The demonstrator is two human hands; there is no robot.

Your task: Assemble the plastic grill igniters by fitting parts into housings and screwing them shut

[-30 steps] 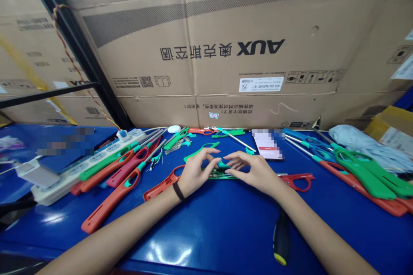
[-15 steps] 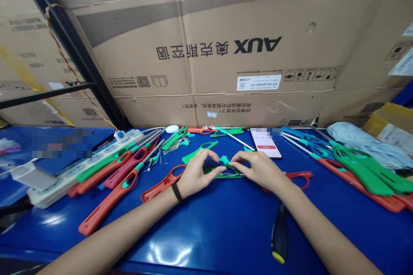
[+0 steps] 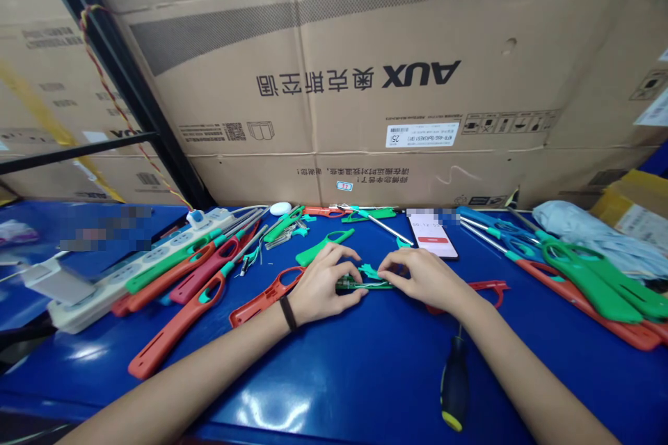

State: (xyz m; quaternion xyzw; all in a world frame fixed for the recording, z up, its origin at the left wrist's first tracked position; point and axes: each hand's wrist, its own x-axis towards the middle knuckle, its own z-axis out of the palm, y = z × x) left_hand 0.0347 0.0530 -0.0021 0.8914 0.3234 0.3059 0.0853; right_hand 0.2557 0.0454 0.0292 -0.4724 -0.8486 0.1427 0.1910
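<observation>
Between my hands lies an opened green lighter housing with a thin white wire along it; much of it is hidden by my fingers. My left hand grips its left end, fingers curled over it and thumb on the near side. A small teal plastic trigger piece sits just above the housing, at the pinched fingertips of my right hand. A separate green housing half lies beyond my left hand. Beside my left wrist is a red housing half; another red handle piece is partly behind my right wrist.
A screwdriver lies near my right forearm. At left, several long lighters rest by a white power strip. More lighters are piled at right. A phone lies beyond my right hand, before a large cardboard box.
My left hand has shifted from a pinch beside the teal piece to curl over the housing's left end. The teal piece sits slightly lower, still by my right fingertips.
</observation>
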